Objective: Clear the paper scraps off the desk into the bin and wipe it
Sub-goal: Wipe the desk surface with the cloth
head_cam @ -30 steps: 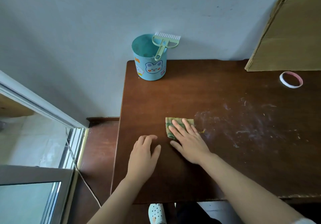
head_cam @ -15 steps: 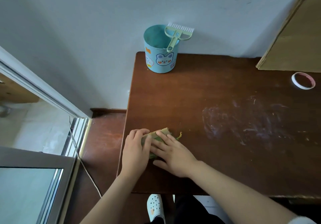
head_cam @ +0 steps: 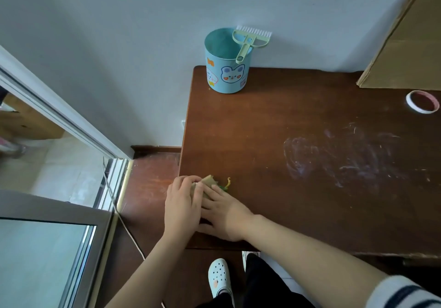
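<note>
A green-and-tan cloth [head_cam: 209, 180] lies near the front left corner of the brown desk [head_cam: 286, 116], mostly covered by my hands. My left hand [head_cam: 182, 202] sits at the desk's left edge with its fingertips curled over the cloth's left side. With its fingers straight, my right hand [head_cam: 224, 212] presses flat on the cloth from the right. The small blue bin [head_cam: 226, 73] with bear stickers stands at the back left corner, a green brush [head_cam: 250, 42] propped in it. I see no paper scraps on the desk.
Whitish smears [head_cam: 346, 159] mark the desk's middle right. A roll of tape [head_cam: 422, 101] lies at the back right, below a sheet of cardboard [head_cam: 405, 45] leaning on the wall. A sliding door frame [head_cam: 114, 176] and a thin cord [head_cam: 124, 224] are on the left.
My right hand slid the cloth left toward the desk's left front edge. My left hand moved onto the cloth's left side and curled over it.
</note>
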A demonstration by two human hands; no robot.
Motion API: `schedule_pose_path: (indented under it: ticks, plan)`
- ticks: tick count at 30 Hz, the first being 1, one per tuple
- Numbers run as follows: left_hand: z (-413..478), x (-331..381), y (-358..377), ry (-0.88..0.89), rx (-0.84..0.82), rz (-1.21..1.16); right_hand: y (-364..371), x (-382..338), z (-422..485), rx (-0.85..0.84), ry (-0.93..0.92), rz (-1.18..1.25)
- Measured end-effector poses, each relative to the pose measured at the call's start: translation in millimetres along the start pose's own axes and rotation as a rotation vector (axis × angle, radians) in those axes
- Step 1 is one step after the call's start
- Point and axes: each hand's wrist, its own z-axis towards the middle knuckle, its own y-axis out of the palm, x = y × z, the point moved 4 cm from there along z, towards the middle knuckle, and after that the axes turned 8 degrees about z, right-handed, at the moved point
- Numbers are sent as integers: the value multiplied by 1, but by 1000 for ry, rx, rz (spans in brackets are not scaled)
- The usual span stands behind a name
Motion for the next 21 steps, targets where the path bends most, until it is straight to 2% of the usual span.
schedule_pose_path:
  ticks: [2,6,9,13,17,19,21]
  plan:
    - [-3,1,3,17,-21,15,-4,15,-19,20,-14,-1]
    - [-11,2,5,34,-33,13,-23,45,-18,110,219,53]
    - [-15,2,2,34,-5,6,-22,27,-5,115,310,110]
    - [-13,3,0,23,13,-5,2,-18,-20,-1,130,8]
    - [-14,15,12,46,-11,19,21,-24,-71,-45,-40,-19]
    - [-17,26,24,62,-42,23,21,-11,-92,-28,-54,-1]
    - [-21,38,36,87,-71,28,16,14,-106,7,14,17]
